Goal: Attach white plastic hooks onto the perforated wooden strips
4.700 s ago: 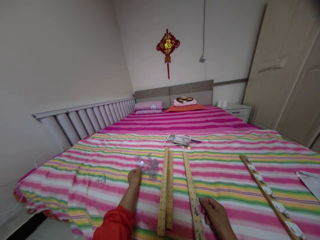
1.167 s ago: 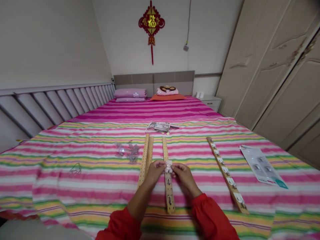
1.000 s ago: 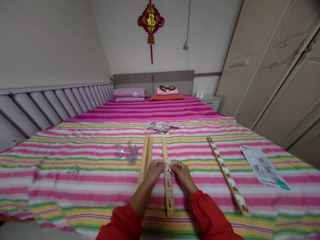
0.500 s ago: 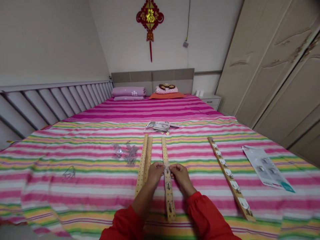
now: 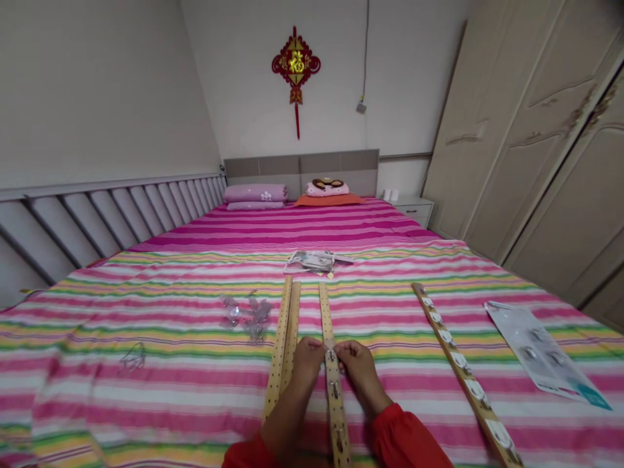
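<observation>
My left hand and my right hand meet over a perforated wooden strip lying lengthwise on the striped bedspread. Both pinch a small clear adhesive hook and press it against the strip. Two more hooks sit on the strip below my hands, toward me. A pair of bare wooden strips lies just left of my left hand. Both sleeves are red.
A pile of loose clear hooks lies left of the strips, with one more further left. A strip carrying several hooks and a flat package lie right. Opened packaging lies beyond. Wardrobe doors stand right.
My left hand took a hook from the loose pile and joined my right over the middle strip. In the last second both hands lowered the hook onto the strip; the view shifted slightly.
</observation>
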`<action>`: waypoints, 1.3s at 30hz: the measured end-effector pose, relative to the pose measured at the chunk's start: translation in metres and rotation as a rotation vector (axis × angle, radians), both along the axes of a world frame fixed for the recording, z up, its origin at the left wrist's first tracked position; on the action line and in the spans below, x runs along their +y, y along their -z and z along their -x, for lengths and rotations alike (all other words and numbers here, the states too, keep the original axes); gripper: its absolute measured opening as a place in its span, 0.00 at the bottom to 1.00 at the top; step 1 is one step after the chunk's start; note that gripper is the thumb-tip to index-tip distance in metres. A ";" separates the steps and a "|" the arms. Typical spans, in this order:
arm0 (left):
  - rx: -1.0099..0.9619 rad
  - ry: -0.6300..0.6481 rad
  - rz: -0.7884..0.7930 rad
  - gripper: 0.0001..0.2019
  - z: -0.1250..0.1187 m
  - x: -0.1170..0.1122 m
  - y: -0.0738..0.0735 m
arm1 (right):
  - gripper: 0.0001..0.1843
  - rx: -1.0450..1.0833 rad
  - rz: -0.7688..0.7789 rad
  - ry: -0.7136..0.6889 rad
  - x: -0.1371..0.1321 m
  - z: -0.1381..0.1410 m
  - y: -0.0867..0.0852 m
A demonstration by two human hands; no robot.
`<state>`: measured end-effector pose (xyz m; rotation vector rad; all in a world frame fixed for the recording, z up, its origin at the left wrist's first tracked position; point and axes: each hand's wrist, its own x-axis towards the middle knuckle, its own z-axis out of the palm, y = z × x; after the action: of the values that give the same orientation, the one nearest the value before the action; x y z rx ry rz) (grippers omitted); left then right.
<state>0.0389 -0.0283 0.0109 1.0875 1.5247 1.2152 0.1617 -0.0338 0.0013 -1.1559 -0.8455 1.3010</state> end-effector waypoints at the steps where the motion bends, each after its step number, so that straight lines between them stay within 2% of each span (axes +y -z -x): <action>1: 0.000 -0.017 -0.009 0.04 0.000 0.000 0.000 | 0.10 -0.001 0.002 0.004 0.000 0.000 0.000; 4: 0.014 -0.042 -0.044 0.03 -0.002 -0.001 -0.001 | 0.12 0.006 -0.016 0.008 -0.002 0.001 -0.001; 6: 0.013 -0.038 -0.066 0.06 -0.003 -0.003 -0.002 | 0.14 0.013 -0.048 -0.005 -0.004 0.001 -0.001; 10: -0.014 0.003 -0.091 0.11 -0.003 -0.006 0.000 | 0.16 0.004 -0.081 -0.057 -0.006 -0.001 0.002; 17: 0.020 0.086 -0.040 0.17 0.001 -0.009 0.003 | 0.17 -0.011 -0.079 -0.182 -0.002 -0.011 0.005; 20: 0.049 0.135 -0.044 0.18 -0.001 -0.012 -0.003 | 0.18 -0.016 -0.080 -0.220 -0.003 -0.014 0.000; 24: 0.031 0.260 -0.029 0.21 0.002 -0.017 -0.018 | 0.21 0.008 -0.078 -0.241 -0.008 -0.018 -0.006; 27: 0.062 0.237 -0.040 0.21 0.021 -0.020 -0.032 | 0.21 0.039 -0.044 -0.219 -0.012 -0.019 -0.008; 30: 0.216 0.013 -0.155 0.14 0.059 -0.022 -0.041 | 0.18 0.038 -0.008 -0.202 -0.013 -0.018 -0.009; 33: 0.489 -0.190 -0.283 0.11 0.101 -0.022 -0.037 | 0.16 0.031 -0.003 -0.209 -0.013 -0.017 -0.008; 36: 0.668 -0.188 -0.328 0.13 0.129 -0.022 -0.027 | 0.16 0.041 -0.011 -0.208 -0.012 -0.017 -0.007; 39: 0.777 -0.117 -0.345 0.14 0.139 -0.022 -0.020 | 0.17 0.032 -0.023 -0.204 -0.012 -0.017 -0.008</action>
<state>-0.0998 -0.0498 0.0307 1.8720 2.0084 1.2276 0.1782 -0.0460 0.0095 -1.0488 -0.9714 1.4679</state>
